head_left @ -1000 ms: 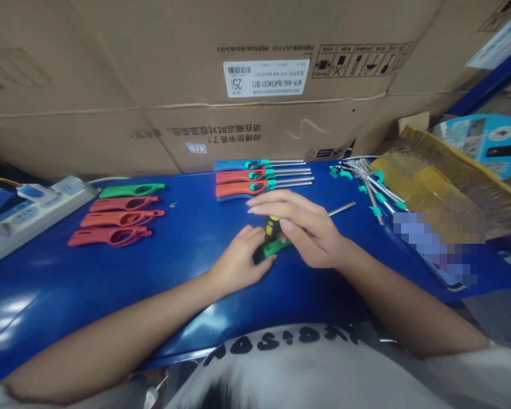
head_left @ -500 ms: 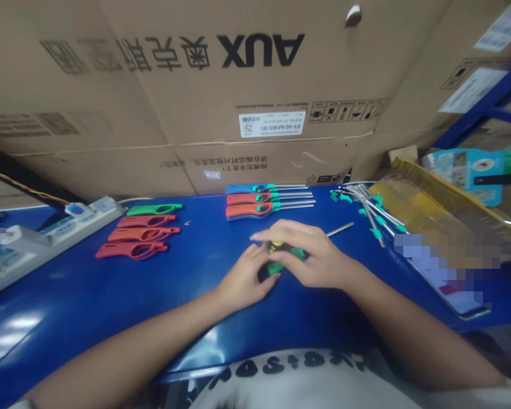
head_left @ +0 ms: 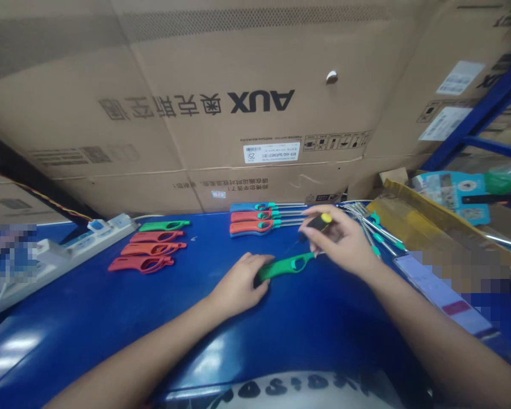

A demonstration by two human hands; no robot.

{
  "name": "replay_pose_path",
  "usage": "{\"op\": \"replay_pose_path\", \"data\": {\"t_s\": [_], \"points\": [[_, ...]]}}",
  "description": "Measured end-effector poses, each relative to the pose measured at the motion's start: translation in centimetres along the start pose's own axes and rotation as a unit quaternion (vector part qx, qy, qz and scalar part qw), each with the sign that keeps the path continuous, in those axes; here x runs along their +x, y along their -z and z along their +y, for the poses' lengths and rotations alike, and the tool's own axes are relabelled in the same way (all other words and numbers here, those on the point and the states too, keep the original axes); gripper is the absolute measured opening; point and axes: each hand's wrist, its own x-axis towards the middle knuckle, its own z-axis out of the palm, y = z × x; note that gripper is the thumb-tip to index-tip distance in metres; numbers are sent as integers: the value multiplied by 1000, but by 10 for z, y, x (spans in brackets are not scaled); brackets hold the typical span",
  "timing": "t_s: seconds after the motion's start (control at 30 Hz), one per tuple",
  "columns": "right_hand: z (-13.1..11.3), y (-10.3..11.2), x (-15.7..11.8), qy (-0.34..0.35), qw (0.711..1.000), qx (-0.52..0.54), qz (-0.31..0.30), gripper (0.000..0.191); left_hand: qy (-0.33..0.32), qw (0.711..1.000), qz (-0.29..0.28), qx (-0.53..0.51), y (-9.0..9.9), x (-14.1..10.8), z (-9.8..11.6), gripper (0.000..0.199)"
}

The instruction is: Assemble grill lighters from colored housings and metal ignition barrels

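Observation:
My left hand is closed around the rear end of a green lighter, a long-nosed gas lighter lying low over the blue table. Its front end points right, partly behind my other hand. In my right hand is a screwdriver with a black and yellow handle, its thin shaft slanting down to the left above the lighter. Beyond them, several lighters with metal tubes lie stacked in a row. To the left lies a row of lighter handles in green, red and orange, without tubes.
Loose metal tubes with green ends lie at the right, beside a taped carton and a phone-like slab. A white power strip runs along the left. A big cardboard box walls off the back of the blue table.
My right hand has lifted off the green lighter and moved up and right with the screwdriver. More of the lighter now shows. My left hand stays on it; the camera view has tilted up.

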Motion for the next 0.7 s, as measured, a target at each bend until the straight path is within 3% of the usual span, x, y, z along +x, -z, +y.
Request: {"op": "replay_pose_path", "data": {"t_s": [0.13,0.23,0.33,0.47,0.7], "points": [[32,31,6,8,979,-74,190,19,27,999,-1,43,17,4,-20,43],[51,48,6,8,954,-173,245,17,39,998,18,49,28,5,-39,40],[62,58,6,71,926,-296,222,10,40,997,34,54,35,6,-55,36],[70,63,8,145,902,-385,129,13,33,996,60,63,38,7,-67,27],[87,64,3,40,895,-443,22,27,20,993,97,65,33,8,-74,24]]}}
